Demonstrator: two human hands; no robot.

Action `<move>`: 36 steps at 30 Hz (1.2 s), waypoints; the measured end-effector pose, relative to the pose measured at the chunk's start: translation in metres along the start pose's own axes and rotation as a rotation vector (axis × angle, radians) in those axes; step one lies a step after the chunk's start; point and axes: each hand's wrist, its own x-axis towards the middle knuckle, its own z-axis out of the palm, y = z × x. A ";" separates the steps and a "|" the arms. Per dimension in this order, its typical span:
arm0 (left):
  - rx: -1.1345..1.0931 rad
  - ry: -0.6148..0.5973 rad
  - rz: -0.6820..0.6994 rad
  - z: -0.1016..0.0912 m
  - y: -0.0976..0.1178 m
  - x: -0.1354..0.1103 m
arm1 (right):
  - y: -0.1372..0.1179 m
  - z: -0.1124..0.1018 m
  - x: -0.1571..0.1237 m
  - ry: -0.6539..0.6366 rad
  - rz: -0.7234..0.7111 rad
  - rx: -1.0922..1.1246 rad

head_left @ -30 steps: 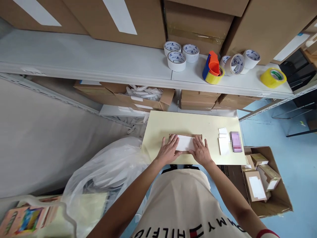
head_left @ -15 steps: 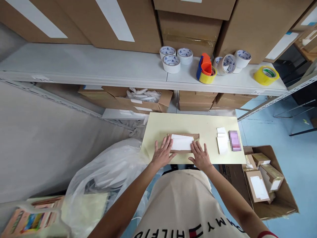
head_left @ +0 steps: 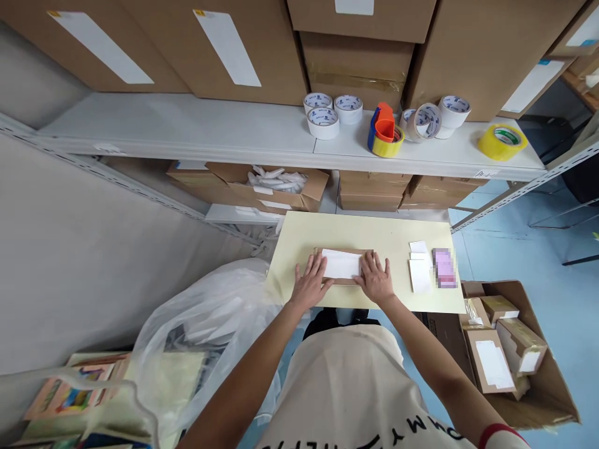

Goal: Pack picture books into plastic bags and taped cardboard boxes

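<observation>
A small brown cardboard box (head_left: 344, 282) lies flat on the pale yellow tabletop (head_left: 393, 234) in front of me. On its upper face is a white label (head_left: 342, 264). My left hand (head_left: 309, 280) rests on the box's left end, fingers spread and reaching to the label's edge. At the other end my right hand (head_left: 375, 278) lies with stretched fingers over the label's right edge and the cardboard. Neither hand is wrapped round anything. White paper slips (head_left: 420, 274) and a blurred purple item (head_left: 444, 268) lie to the right on the table.
Behind the table, a grey shelf (head_left: 196, 134) carries tape rolls (head_left: 324, 123), a tape dispenser (head_left: 385, 131) and big cartons (head_left: 248, 50). An open carton (head_left: 556, 399) with several packed boxes stands at lower right. Clear plastic sheeting (head_left: 206, 312) bulges at the left.
My right hand has shifted slightly left and up, covering the right end of the box. My left hand stays on the left end. The camera view has tilted a little.
</observation>
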 end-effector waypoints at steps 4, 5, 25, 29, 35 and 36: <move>-0.158 0.043 -0.259 0.003 -0.010 -0.005 | 0.012 0.006 -0.007 0.022 0.124 0.100; -0.220 0.048 -0.322 0.004 -0.012 -0.006 | 0.014 0.010 -0.008 0.015 0.157 0.148; -0.846 -0.071 -0.378 0.000 -0.030 0.009 | -0.019 0.024 -0.040 0.148 0.638 0.980; -1.025 -0.062 -0.325 -0.003 -0.025 0.003 | -0.030 0.010 -0.059 0.168 0.764 1.085; -0.998 -0.050 -0.245 -0.021 0.003 -0.003 | -0.040 -0.007 -0.101 0.284 0.857 0.918; -0.960 -0.051 -0.219 -0.024 0.010 -0.003 | -0.040 -0.010 -0.109 0.310 0.872 0.873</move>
